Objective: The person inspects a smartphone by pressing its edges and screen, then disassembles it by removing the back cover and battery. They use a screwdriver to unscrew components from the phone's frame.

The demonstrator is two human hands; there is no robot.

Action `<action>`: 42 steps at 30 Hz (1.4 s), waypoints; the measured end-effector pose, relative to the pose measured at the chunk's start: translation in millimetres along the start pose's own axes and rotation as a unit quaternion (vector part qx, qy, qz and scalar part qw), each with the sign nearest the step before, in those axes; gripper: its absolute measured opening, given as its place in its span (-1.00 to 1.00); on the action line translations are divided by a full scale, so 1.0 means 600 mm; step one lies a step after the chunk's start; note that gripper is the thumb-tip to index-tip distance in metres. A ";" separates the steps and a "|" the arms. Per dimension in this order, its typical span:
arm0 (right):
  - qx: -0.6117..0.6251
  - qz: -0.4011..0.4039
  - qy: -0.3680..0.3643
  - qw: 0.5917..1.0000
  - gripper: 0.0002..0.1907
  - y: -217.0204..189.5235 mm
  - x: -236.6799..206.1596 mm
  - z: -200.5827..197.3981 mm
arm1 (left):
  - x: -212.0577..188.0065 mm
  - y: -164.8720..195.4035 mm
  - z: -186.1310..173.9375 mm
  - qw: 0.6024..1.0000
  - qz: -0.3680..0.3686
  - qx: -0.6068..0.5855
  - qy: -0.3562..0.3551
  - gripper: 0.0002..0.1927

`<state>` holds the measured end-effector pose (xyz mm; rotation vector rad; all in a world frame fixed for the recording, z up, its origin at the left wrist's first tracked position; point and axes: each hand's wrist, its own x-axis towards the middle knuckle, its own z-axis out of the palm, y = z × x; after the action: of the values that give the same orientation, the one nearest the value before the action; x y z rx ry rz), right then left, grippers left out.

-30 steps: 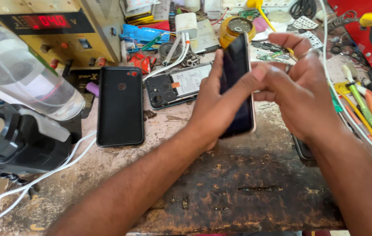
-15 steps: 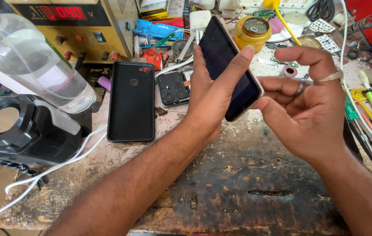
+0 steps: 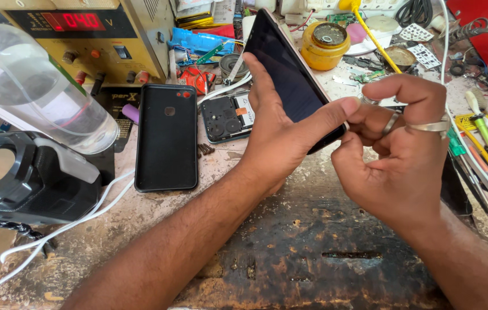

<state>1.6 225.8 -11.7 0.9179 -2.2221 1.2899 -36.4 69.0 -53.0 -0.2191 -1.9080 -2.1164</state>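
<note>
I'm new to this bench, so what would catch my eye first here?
A dark-screened phone tilted up at centre, gripped by the left hand, with the ringed right hand at its lower edge. Left of it, a black phone case lies flat on the worn bench, below a yellow power supply with red digits.

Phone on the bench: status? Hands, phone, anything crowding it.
Left hand grips the dark-screened phone, tilted above the bench. Right hand pinches at its lower corner. Black back cover lies flat to the left, apart; opened phone body behind the left hand.
</note>
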 end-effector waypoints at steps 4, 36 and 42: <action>-0.043 0.001 0.036 0.998 -0.53 0.002 -0.002 0.008 | -0.001 -0.011 0.006 0.998 0.056 0.024 0.007 0.56; -0.056 0.019 -0.037 0.998 -0.44 0.002 0.013 0.005 | 0.019 -0.017 -0.021 0.957 -0.005 -0.277 -0.087 0.23; 0.093 0.143 -0.129 0.977 -0.41 0.015 0.024 0.000 | 0.028 -0.032 -0.030 0.950 0.009 -0.293 -0.102 0.10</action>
<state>-15.1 224.5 -7.9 0.8980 -2.5416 1.6104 -56.8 51.1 -67.9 -0.5923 -1.2988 -2.6828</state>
